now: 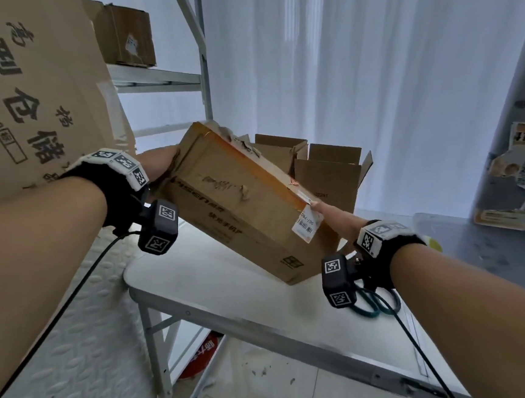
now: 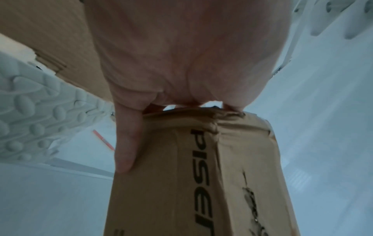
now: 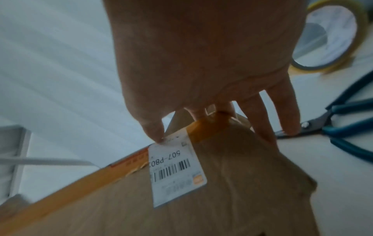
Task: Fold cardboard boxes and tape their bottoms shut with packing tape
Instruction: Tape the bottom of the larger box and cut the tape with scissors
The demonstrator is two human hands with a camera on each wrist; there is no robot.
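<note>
Together we hold the cardboard box (image 1: 248, 200) tilted above the table (image 1: 231, 293): left hand (image 1: 159, 163) grips its upper end, right hand (image 1: 336, 221) clasps the labelled corner.

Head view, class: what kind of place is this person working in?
Probably a small storeroom or packing corner: a metal shelf rack holding a cardboard box, more open boxes on a folding table, plus tape and scissors.

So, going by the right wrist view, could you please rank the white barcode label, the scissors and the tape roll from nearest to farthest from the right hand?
From the right hand:
1. White barcode label, touched by a fingertip, on the box.
2. Scissors, on the table just beyond the outer fingers.
3. Tape roll, on the table farther off.
</note>
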